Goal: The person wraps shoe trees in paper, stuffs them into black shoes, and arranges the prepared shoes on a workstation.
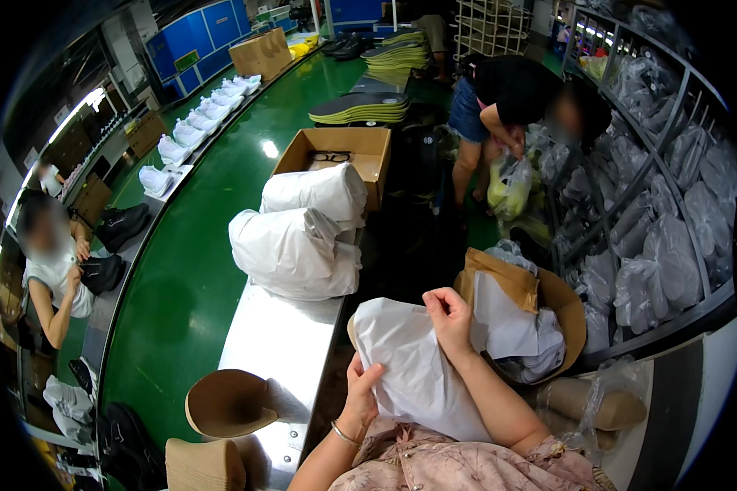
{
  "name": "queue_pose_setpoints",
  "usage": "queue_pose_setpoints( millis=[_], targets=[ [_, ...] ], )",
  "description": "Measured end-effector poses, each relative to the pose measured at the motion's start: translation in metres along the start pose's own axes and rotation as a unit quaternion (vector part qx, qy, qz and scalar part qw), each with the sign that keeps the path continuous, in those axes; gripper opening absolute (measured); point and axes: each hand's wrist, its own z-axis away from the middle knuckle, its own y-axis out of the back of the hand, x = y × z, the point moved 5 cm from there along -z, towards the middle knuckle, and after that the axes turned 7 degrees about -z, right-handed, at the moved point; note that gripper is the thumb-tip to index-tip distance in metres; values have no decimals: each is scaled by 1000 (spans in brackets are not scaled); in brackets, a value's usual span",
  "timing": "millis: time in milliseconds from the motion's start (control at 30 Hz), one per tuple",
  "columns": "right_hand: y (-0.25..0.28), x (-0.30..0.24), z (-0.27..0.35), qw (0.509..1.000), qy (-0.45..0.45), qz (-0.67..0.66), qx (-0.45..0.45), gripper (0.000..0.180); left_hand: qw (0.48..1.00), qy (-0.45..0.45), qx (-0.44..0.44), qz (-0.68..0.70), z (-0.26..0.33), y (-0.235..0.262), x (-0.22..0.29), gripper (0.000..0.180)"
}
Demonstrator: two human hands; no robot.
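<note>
You are holding the white packet point(418, 372) against your floral clothes point(467, 462), just right of the desk point(262, 348). Your left hand point(362, 389) is gripping its left side, thumb lying across the front, while your right hand point(450, 323) is pinching the upper edge of the paper with curled fingers. The thin paper could be tearing at that pinch if your right hand is pulling harder than your left is steadying, and the packet could be sliding down your clothes if the left grip is loosening. The white bundles point(291, 254) on the desk are sitting close to its right edge, so a bumped elbow could be sending 1 over. Counting up, you are holding 1 packet; at least 2 bundles are resting on the desk, with 2 brown forms point(225, 401) standing nearer you. 1 box point(378, 174) is holding 1 pair of glasses point(331, 155) behind the bundles, and 1 carton point(571, 323) is standing to your right, papers point(499, 315) filling it, too overlapped for counting.
</note>
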Motion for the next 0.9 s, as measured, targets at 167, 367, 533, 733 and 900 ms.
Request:
queue_pose_setpoints(
  millis=[167, 367, 533, 733, 900],
  targets=[
    [-3, -4, -5, 999, 23, 19, 21, 16, 1000, 21, -12, -9, 3, -2, -6, 53],
    [-1, 3, -9, 998, 31, 42, 31, 16, 999, 37, 9, -6, 4, -6, -8, 50],
    [-1, 3, -12, 998, 10, 45, 31, 16, 998, 51, 14, -36, 6, -4, -13, 57],
    [5, 5, -10, 995, 55, 81, 6, 9, 997, 59, 47, -10, 6, -10, -9, 60],
    [17, -34, -6, 980, 115, 151, -67, 16, 995, 43, 87, -16, 3, -4, 5, 59]
  ],
)
